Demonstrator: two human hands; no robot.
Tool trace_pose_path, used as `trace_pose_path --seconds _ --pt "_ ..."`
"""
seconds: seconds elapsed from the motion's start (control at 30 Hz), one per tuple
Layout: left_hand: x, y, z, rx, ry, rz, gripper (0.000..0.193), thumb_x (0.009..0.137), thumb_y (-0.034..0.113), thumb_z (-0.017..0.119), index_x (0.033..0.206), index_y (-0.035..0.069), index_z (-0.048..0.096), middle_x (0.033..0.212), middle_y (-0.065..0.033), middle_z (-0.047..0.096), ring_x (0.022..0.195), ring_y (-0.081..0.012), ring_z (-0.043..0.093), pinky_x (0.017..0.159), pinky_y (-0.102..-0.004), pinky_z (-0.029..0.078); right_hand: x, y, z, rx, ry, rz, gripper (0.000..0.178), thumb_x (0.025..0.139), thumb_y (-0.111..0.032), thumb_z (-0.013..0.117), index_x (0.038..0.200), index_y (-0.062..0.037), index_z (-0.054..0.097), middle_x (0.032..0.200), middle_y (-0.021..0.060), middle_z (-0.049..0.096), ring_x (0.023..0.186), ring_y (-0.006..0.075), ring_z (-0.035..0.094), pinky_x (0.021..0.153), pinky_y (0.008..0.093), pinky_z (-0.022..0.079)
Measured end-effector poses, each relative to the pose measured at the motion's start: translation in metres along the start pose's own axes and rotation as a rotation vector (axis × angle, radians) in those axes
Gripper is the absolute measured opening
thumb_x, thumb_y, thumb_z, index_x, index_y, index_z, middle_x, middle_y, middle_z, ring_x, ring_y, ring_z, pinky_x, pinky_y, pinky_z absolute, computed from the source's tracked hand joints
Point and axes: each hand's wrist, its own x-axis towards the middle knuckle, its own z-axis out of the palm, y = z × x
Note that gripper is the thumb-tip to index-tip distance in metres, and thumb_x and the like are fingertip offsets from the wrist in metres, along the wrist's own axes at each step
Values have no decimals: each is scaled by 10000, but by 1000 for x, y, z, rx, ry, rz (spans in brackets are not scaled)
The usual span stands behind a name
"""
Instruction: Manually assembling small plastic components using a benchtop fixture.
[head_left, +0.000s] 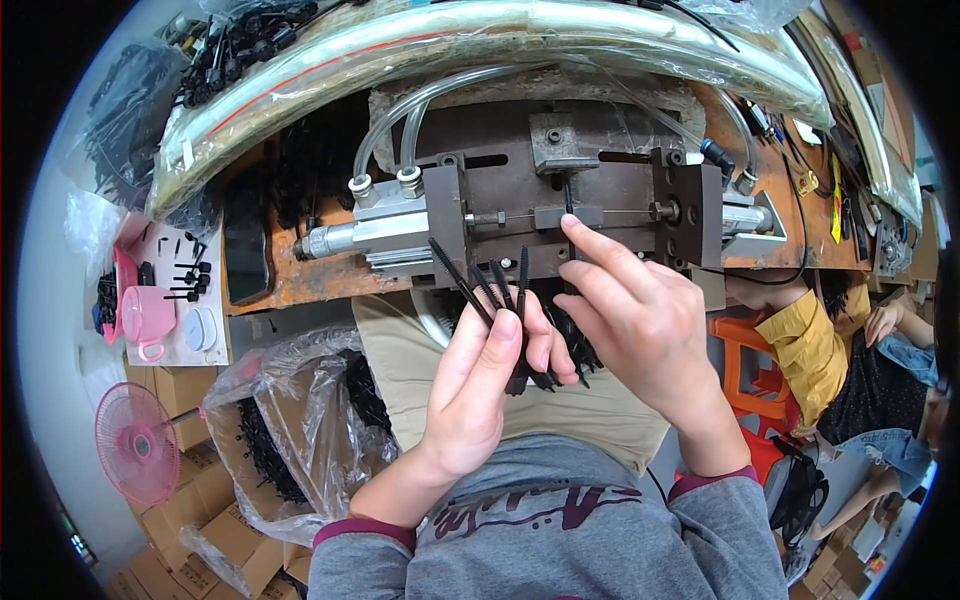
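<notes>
You wear this camera on the left side of your head, and it looks steeply down over your sweatshirt point(540, 500), your sleeved forearms entering from the lower edge. Your left hand point(472, 385) and right hand point(645, 320) sit mid-view at close range, with the metal fixture point(548, 217) just beyond. The fisheye lens bends straight edges and reaches wide, from the pink fan point(138, 442) at left to a co-worker point(878, 385) at right.
</notes>
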Motion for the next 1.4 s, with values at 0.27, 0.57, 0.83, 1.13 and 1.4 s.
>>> trace_pose_path --seconds 0.27,0.57,0.83,1.13,1.4 --pt "3 -1 4 -45 21 1 220 1087 264 364 1039 68 450 951 -79 506 931 -186 517 884 -336 418 -12 -24 -23 332 122 -155 329 644 -128 837 956 -64 753 973 85 700 665 172 624 542 271 489" --pt "9 -9 -4 43 39 -19 295 1078 345 430 1119 65 515 835 2 484 693 -78 472 623 -222 430 -21 -20 -18 557 91 -75 307 660 -3 811 956 13 733 1121 192 667 947 297 684 751 346 572" --pt "10 1 -1 -303 105 -148 189 992 182 642 1102 33 602 858 -3 607 574 -23 440 480 -189 320 -39 -16 -21 756 8 -48 298 692 -35 815 974 22 735 1195 250 667 1020 326 702 825 362 589" --pt "6 4 -1 -341 83 -160 158 984 160 651 1076 32 641 743 25 583 544 -20 419 475 -194 290 -43 -18 -20 748 30 -63 321 690 -27 814 993 36 728 1190 255 667 1056 358 693 895 403 583" --pt "2 -8 -1 -221 85 -112 226 1004 218 626 1130 44 555 746 49 482 559 -24 389 478 -191 278 -28 -10 -13 337 130 23 287 686 -3 795 950 43 696 1213 240 660 975 329 704 798 371 580"
